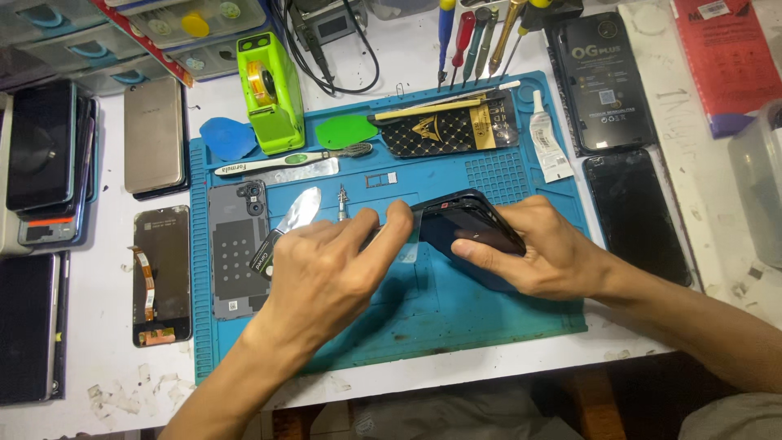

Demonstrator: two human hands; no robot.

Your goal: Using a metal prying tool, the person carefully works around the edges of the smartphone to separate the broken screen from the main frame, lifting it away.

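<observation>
Head view, only one there is.

Risk first: the dark phone [468,228] is tilted up off the blue mat [456,318], gripped only along its right end. The left hand [326,273] pushes at its left edge with a thin flexible metal pry blade [297,213]; I can't see the blade tip, the fingers hide it. If the push goes too deep or skews, I'd judge it could crack the panel or nick a flex cable inside. If the grip on the right end slips, the phone drops flat onto the mat. The small sim tray [380,179] and the tweezer-like tool [343,202] at 12 o'clock of the left hand could get swept off by the wrist.

Hands: left hand curled, thumb and index finger pressed together against the phone's left edge, blade handle tucked in the palm. Right hand [542,257] closed around the phone's right end, fingers wrapped over the top face, thumb below it.

Position: phone sits mid-mat, at 3 o'clock of the left hand and touching it, at 9 o'clock of the right hand, inside its grip. The grey back cover [236,248] lies flat at 9 o'clock of the left hand, just beside it. The black screen panel [635,212] lies off the mat on the bench [106,358], at 2 o'clock of the right hand, near it.
</observation>
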